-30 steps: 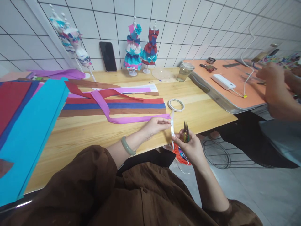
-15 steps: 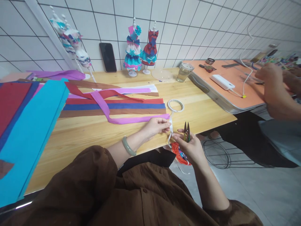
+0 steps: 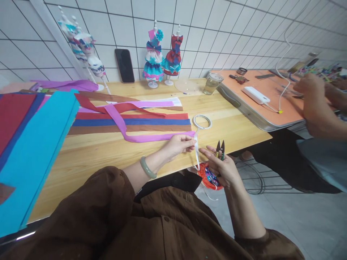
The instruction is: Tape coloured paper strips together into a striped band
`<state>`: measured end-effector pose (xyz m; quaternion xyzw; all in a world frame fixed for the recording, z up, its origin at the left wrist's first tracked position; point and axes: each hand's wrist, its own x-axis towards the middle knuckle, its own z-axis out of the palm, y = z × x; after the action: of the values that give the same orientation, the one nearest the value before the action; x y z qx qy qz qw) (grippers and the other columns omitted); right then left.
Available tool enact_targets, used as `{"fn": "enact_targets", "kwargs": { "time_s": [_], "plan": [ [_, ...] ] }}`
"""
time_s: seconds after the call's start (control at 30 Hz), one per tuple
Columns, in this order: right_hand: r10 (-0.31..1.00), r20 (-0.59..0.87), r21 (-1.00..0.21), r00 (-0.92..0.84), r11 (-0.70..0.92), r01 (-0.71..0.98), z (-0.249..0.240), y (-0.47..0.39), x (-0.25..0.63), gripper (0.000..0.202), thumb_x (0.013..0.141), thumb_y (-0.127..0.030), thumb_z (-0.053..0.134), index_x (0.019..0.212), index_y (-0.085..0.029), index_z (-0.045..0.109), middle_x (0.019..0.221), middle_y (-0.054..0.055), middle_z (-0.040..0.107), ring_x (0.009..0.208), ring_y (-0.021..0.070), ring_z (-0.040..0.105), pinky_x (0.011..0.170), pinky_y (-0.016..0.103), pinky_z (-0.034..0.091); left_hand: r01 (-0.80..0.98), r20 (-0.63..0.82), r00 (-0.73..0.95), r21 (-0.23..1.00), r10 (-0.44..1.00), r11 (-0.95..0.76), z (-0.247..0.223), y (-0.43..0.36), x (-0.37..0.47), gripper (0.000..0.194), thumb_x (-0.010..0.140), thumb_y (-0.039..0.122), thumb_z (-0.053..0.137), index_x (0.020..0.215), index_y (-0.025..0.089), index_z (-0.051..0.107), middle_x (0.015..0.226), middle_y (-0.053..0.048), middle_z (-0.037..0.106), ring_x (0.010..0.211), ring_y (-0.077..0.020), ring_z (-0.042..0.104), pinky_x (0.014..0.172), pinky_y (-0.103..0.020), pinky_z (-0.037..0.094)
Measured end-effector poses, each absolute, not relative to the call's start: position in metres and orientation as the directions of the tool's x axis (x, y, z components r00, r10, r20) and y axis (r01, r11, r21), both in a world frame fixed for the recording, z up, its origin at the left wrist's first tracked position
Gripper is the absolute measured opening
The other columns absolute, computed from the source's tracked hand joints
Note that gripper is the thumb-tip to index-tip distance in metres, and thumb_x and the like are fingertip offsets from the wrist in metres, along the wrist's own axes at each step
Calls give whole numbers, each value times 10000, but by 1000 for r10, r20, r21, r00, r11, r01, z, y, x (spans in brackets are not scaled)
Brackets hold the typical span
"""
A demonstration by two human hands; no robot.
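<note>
My left hand (image 3: 180, 145) is closed, its thumb and fingers pinched at a narrow white strip of tape (image 3: 196, 155). The strip runs from a tape roll (image 3: 202, 122) lying on the table and hangs down over the front edge. Just above my fingertips ends a long purple paper strip (image 3: 151, 138); whether I pinch that too, I cannot tell. My right hand (image 3: 223, 168), to the right of the tape, holds thread snips (image 3: 220, 148) in the palm, blades pointing up and apart. Its index finger and thumb are off the tape.
Red, blue and brown strips (image 3: 132, 122) lie across the wooden table (image 3: 94, 159), with turquoise sheets (image 3: 40, 151) at left. Small dress forms (image 3: 153, 61), a phone (image 3: 124, 65) and a glass (image 3: 213, 83) stand behind. A red bag (image 3: 213, 178) hangs below the edge. Another person's hand (image 3: 311, 90) works at the orange table (image 3: 287, 115).
My right hand has let go of the tape and moved a little right with the snips, its fingers opening out. The tape now hangs straighter; my left hand has barely shifted.
</note>
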<state>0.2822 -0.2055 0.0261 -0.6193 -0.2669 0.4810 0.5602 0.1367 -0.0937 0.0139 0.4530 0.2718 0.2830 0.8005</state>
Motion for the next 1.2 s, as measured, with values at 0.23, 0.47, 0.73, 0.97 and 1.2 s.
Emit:
{"fn": "enact_targets", "kwargs": {
  "time_s": [0.23, 0.47, 0.73, 0.97, 1.2],
  "plan": [
    [903, -261, -964, 341, -262, -45, 43, -223, 271, 448, 758, -556, 564, 1018, -191, 567, 556, -36, 480, 362, 43, 242, 354, 215, 153, -202, -210, 687, 864, 696, 461, 13, -92, 136, 203, 644, 239, 740, 742, 105, 623, 643, -23, 621, 584, -79, 573, 611, -232, 424],
    [934, -293, -925, 204, -331, 185, 49, -239, 261, 378, 824, -578, 443, 749, -211, 491, 546, -41, 372, 450, 86, 315, 405, 223, 238, -220, -216, 693, 845, 688, 487, 12, -91, 135, 158, 645, 168, 727, 747, 96, 630, 647, -26, 621, 578, -74, 570, 605, -224, 413],
    [888, -411, -891, 205, -439, 118, 36, -240, 263, 449, 784, -640, 441, 743, -193, 448, 499, -78, 304, 396, 58, 253, 366, 196, 154, -256, -204, 696, 825, 689, 504, 14, -92, 136, 215, 601, 137, 757, 779, 86, 648, 705, -40, 635, 648, -90, 589, 641, -242, 433],
    [900, -342, -915, 270, -385, 122, 34, -230, 258, 478, 773, -645, 451, 641, -186, 428, 492, -68, 299, 382, 54, 258, 363, 205, 163, -250, -222, 700, 813, 678, 525, 19, -95, 135, 149, 666, 90, 705, 795, 82, 631, 711, -54, 646, 675, -116, 624, 671, -263, 472],
    [920, -266, -924, 288, -329, 197, 39, -226, 251, 465, 836, -600, 386, 612, -193, 405, 444, -60, 350, 371, 64, 307, 364, 203, 235, -239, -250, 681, 812, 688, 532, 21, -96, 136, 154, 684, 49, 678, 825, 72, 619, 710, -68, 657, 655, -117, 633, 673, -274, 492]
  ]
}}
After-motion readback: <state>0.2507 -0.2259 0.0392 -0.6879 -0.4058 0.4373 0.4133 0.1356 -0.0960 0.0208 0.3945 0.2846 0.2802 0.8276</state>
